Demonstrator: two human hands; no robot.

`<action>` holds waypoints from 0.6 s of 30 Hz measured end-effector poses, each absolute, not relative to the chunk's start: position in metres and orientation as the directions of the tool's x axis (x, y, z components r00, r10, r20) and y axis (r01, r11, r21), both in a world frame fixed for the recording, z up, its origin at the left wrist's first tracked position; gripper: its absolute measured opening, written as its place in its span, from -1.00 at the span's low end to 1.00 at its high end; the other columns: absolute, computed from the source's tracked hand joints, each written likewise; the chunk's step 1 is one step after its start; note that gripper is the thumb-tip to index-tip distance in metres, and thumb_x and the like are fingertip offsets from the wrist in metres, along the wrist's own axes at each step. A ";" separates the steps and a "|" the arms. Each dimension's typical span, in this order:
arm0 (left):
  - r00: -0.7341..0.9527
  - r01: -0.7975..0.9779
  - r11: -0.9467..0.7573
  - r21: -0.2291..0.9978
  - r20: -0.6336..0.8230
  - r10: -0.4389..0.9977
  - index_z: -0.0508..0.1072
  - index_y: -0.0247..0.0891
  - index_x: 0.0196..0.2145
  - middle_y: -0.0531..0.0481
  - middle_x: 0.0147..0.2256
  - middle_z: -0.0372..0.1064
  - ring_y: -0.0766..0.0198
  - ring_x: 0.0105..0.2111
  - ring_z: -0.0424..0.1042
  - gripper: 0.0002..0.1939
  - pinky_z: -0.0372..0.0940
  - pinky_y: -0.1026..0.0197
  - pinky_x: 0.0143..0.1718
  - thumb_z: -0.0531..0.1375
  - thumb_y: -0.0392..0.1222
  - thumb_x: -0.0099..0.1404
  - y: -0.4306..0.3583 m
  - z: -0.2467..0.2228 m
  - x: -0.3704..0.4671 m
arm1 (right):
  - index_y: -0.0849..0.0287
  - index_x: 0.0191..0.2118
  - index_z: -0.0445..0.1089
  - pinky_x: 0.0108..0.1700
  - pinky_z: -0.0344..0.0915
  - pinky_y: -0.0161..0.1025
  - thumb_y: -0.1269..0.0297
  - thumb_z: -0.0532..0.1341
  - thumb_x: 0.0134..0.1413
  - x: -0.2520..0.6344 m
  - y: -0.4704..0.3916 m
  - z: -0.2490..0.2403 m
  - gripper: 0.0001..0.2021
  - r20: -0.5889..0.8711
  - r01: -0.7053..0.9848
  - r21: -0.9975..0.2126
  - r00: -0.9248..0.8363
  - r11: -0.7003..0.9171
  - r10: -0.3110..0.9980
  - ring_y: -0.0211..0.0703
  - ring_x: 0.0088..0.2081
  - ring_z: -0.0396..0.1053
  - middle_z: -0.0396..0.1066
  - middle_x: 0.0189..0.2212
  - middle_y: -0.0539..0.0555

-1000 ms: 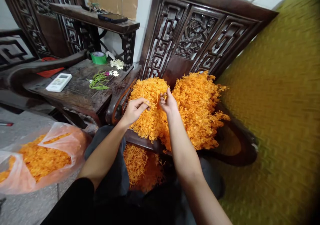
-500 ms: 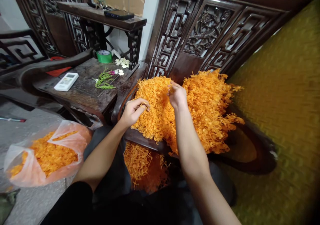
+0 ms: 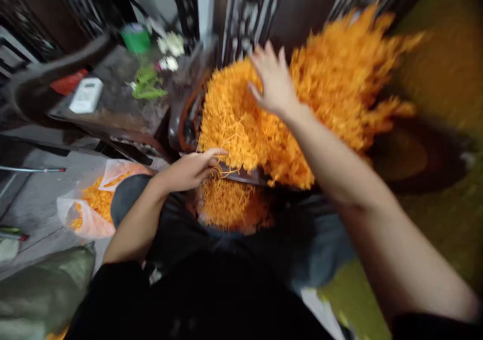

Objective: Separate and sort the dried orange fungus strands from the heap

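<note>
A big heap of orange artificial sprigs (image 3: pixel 335 73) lies on a dark wooden seat before me. My left hand (image 3: pixel 190 170) is at the heap's lower left edge, fingers pinched on a thin orange sprig (image 3: pixel 230 169) whose branches spread to the right. My right hand (image 3: pixel 273 81) is over the upper middle of the heap, its fingers spread and nothing held. Below the seat edge, between my legs, sits another orange bunch (image 3: pixel 230 201). The picture is blurred by motion.
On the dark side table (image 3: pixel 116 68) at the left are a green tape roll (image 3: pixel 136 38), a white remote (image 3: pixel 86 95), green stems (image 3: pixel 147 83) and white flowers (image 3: pixel 171 44). A plastic bag (image 3: pixel 107 171) of orange pieces stands on the floor.
The view has tilted downward. My right hand has opened out, its fingers now spread above the heap. My left hand has moved to the heap's lower edge, still with a sprig.
</note>
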State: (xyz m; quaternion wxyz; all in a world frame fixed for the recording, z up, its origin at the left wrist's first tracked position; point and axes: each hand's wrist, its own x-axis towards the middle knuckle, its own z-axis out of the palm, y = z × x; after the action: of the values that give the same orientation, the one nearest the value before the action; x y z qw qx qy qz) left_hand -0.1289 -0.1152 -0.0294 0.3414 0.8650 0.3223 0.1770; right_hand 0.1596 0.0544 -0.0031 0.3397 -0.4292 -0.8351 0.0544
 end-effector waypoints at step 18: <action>0.545 0.798 -0.288 0.530 -0.429 0.721 0.49 -0.32 0.04 -0.14 -0.20 0.52 0.24 -0.26 0.48 -0.70 0.32 0.23 -0.20 0.02 -0.25 0.52 -0.156 -0.243 0.014 | -0.02 0.05 0.50 0.25 0.21 0.14 -0.07 0.06 0.35 0.279 -0.142 0.017 -0.60 0.589 0.831 -0.490 0.094 0.262 0.802 0.09 0.26 0.33 0.50 0.10 -0.15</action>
State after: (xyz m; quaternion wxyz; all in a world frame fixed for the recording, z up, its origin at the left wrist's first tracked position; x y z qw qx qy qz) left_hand 0.0141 -0.1565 -0.2430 0.3624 0.8007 0.4741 -0.0533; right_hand 0.2791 -0.1422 0.0169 0.4225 -0.6072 -0.6727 -0.0172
